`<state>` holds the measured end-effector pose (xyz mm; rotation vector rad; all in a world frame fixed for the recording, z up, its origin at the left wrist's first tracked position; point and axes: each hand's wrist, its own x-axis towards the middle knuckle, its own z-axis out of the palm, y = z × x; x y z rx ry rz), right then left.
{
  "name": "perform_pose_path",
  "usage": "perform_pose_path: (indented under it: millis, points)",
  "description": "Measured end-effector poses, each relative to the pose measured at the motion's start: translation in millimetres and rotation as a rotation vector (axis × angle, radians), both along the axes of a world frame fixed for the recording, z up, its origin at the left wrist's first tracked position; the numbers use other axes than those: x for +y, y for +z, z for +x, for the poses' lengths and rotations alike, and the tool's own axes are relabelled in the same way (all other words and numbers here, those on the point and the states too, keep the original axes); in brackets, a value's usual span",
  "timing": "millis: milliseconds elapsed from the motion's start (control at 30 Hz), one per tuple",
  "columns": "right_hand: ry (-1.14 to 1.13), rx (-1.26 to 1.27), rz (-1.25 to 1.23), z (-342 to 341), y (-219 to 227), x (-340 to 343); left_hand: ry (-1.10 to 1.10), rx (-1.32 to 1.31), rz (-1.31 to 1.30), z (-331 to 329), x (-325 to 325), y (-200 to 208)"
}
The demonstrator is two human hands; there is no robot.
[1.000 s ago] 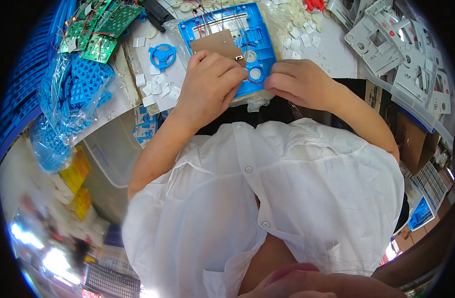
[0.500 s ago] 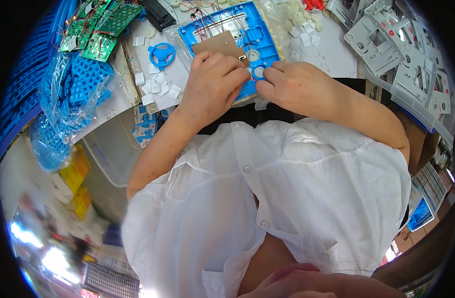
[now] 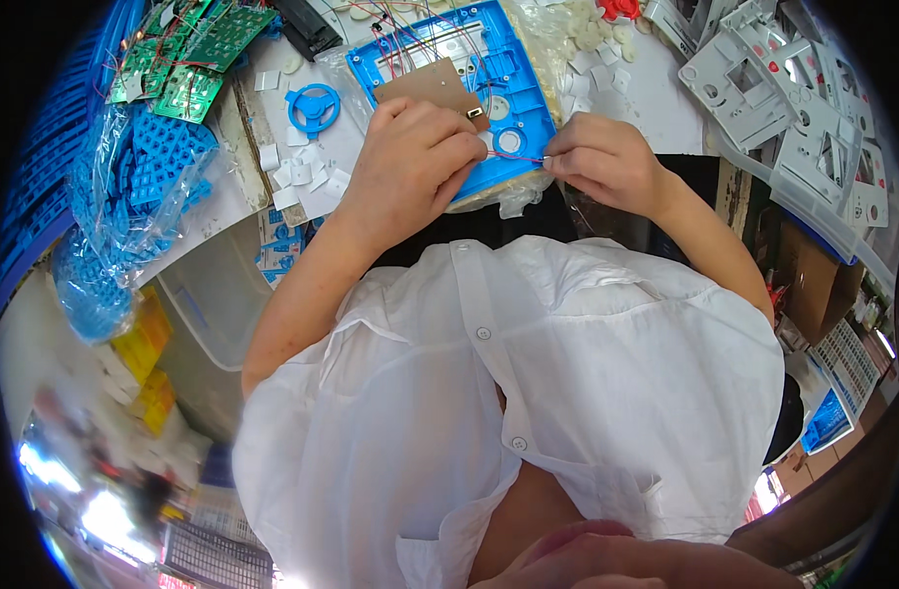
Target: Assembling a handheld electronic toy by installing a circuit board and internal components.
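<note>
A blue plastic housing (image 3: pixel 533 83) lies open on the table in front of me, with round openings and thin wires inside. Across it rests a brown circuit board (image 3: pixel 430 86). My left hand (image 3: pixel 410 162) is curled over the board's near edge, its fingertips partly hidden. At the housing's near right edge, my right hand (image 3: pixel 606 162) pinches the end of thin red and dark wires (image 3: pixel 513 157). These wires stretch between the two hands, passing just below a round opening. More red and dark wires (image 3: pixel 410 37) loop over the far end of the housing.
Left of the housing are a blue ring-shaped part (image 3: pixel 313 110) and white square pieces (image 3: pixel 297 175). Green circuit boards (image 3: pixel 189 93) and bagged blue parts (image 3: pixel 164 162) lie farther left. A clear bin (image 3: pixel 813 211) of white panels (image 3: pixel 754 88) stands right. Clear plastic film (image 3: pixel 518 196) lies under the housing.
My right hand has moved right and slightly toward me, from the round opening to the housing's edge, drawing the wires out straight. My left hand stays at the board.
</note>
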<state>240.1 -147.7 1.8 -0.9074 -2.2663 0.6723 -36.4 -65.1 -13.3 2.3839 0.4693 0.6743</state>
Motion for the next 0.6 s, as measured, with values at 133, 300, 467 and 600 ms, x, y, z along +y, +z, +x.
perform_pose_path:
  millis: [133,300,467,600]
  points:
    - [0.012,-0.036,0.026,-0.8,5.1,1.5,0.001,0.011,0.0,-1.5,-0.5,-2.2]
    - [0.007,-0.174,0.103,-4.1,7.8,-6.6,0.067,-0.079,-0.147,-4.7,-0.5,-3.1]
    - [-0.073,-0.245,-0.03,-8.4,13.4,-9.0,-0.004,-0.062,-0.211,-8.1,6.3,6.8]
    - [-0.159,-0.108,-0.11,-9.6,9.9,-8.3,0.02,-0.055,-0.267,-8.3,5.3,7.6]
